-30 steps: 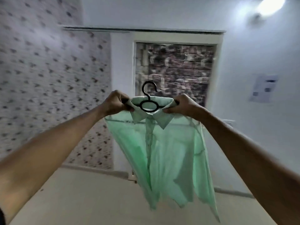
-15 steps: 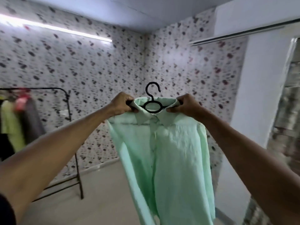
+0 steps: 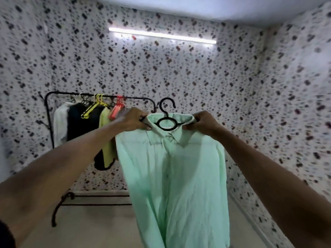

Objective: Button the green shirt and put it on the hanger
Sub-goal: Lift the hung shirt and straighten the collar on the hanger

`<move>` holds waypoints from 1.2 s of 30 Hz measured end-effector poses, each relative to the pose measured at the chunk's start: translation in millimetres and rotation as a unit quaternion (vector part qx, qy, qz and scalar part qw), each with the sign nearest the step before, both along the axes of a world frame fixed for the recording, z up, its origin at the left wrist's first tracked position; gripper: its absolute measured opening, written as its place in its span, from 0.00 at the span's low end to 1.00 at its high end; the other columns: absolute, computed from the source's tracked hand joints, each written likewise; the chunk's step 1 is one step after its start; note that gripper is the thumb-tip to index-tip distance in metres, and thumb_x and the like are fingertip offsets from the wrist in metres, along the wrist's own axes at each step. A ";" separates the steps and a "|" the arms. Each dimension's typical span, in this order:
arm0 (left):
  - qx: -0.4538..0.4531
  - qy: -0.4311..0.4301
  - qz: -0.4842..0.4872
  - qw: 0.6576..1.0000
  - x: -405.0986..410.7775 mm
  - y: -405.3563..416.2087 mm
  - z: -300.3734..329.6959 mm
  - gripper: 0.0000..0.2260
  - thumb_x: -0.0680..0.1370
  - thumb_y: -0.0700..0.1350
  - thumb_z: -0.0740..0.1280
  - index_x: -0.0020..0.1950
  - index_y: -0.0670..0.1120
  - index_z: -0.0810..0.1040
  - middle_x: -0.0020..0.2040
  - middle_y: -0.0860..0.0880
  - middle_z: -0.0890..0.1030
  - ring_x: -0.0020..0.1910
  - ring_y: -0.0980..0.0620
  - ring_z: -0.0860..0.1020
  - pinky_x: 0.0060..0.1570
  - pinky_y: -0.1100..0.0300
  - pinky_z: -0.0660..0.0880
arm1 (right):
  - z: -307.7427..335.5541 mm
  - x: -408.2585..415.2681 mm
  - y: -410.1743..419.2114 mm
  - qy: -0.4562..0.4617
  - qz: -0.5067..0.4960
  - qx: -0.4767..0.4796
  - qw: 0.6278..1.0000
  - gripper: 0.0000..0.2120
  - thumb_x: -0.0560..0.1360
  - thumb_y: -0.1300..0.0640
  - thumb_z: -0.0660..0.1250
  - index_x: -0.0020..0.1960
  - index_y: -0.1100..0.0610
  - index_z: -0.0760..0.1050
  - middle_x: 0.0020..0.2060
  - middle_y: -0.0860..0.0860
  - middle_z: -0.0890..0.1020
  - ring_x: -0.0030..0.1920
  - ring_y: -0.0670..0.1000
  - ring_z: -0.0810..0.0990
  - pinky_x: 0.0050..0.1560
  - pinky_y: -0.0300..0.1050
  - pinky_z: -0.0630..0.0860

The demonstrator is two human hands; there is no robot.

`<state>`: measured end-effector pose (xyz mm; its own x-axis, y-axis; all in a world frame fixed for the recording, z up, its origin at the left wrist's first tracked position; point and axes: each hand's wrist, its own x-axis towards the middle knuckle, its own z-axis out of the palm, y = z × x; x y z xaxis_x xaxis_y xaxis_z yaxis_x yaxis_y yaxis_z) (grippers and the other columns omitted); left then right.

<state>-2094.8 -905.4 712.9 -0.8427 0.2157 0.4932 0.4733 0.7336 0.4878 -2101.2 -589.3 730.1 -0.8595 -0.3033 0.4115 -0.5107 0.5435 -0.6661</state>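
The green shirt hangs on a black plastic hanger, held up in the air in front of the person at about chest height, its front placket closed down the middle and its collar folded over the hanger's shoulders. The hanger's hook stands upright above the collar, and its oval ring shows in the collar opening. The left hand grips the left end of the hanger through the collar, fingers curled round it; the right hand grips the right end the same way, with thumb and fingers pinching cloth and hanger together. Both bare forearms reach out from the lower corners. The shirt's body drops straight down and out of view at the bottom edge. Behind the left hand stands a black metal clothes rack, its top rail carrying a white garment, a black garment and a yellow-green garment, along with empty yellow hangers and red hangers. The walls are white with dark speckles, and a lit tube light runs along the far wall near the ceiling. The floor is pale.
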 end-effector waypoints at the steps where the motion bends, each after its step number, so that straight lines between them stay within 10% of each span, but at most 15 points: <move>1: -0.001 -0.014 0.008 1.000 -26.6 -23.2 -6.6 0.21 0.67 0.39 0.83 0.29 0.43 0.70 0.25 0.57 0.64 0.28 0.61 0.65 0.33 0.61 0.64 | -4.4 -29.4 -22.2 -0.004 0.014 0.001 1.000 0.15 0.68 0.61 0.81 0.30 0.51 0.78 0.19 0.41 0.74 0.20 0.36 0.69 0.24 0.30 0.65; 15: 0.030 -0.091 0.113 0.989 -361.1 -241.8 -23.4 0.15 0.67 0.35 0.82 0.33 0.51 0.80 0.26 0.62 0.77 0.27 0.69 0.73 0.32 0.74 0.69 | -26.2 -394.7 -261.8 -0.035 0.078 0.069 0.994 0.10 0.75 0.62 0.74 0.39 0.51 0.78 0.32 0.46 0.79 0.32 0.42 0.75 0.28 0.29 0.70; 24: 0.012 -0.013 0.162 0.987 -566.9 -300.3 -40.2 0.17 0.67 0.41 0.82 0.31 0.54 0.76 0.33 0.56 0.78 0.35 0.59 0.75 0.38 0.57 0.76 | -48.2 -603.0 -335.7 -0.034 0.054 0.016 0.998 0.06 0.75 0.64 0.73 0.50 0.56 0.83 0.37 0.49 0.82 0.36 0.46 0.79 0.28 0.29 0.72; 27: -0.005 0.004 0.171 0.985 -625.7 -313.5 -40.8 0.17 0.69 0.41 0.81 0.32 0.55 0.76 0.34 0.58 0.76 0.35 0.63 0.73 0.34 0.67 0.69 | -49.6 -665.6 -361.0 -0.030 0.038 0.019 0.999 0.06 0.74 0.63 0.74 0.49 0.55 0.83 0.35 0.47 0.82 0.36 0.45 0.79 0.29 0.31 0.73; 32: 0.005 -0.003 0.190 0.982 -708.1 -333.8 -67.8 0.09 0.72 0.39 0.78 0.49 0.47 0.82 0.43 0.53 0.80 0.44 0.55 0.79 0.40 0.65 0.74 | -65.2 -751.6 -398.8 -0.036 -0.014 0.039 0.998 0.04 0.73 0.62 0.73 0.45 0.54 0.83 0.38 0.49 0.83 0.40 0.48 0.82 0.42 0.44 0.81; 36: -0.043 0.027 0.206 0.977 -755.7 -348.4 -78.1 0.25 0.74 0.38 0.75 0.71 0.46 0.75 0.64 0.47 0.77 0.64 0.52 0.75 0.68 0.54 0.74 | -96.0 -797.1 -420.5 -0.064 -0.070 0.066 0.993 0.04 0.73 0.60 0.72 0.46 0.53 0.83 0.38 0.49 0.84 0.41 0.49 0.83 0.47 0.51 0.84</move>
<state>-2850.5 -1253.8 634.7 -0.8398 -0.0936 0.5347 0.1527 0.9045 0.3982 -2898.3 -1009.8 634.0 -0.9396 -0.2212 0.2611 -0.3400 0.6905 -0.6384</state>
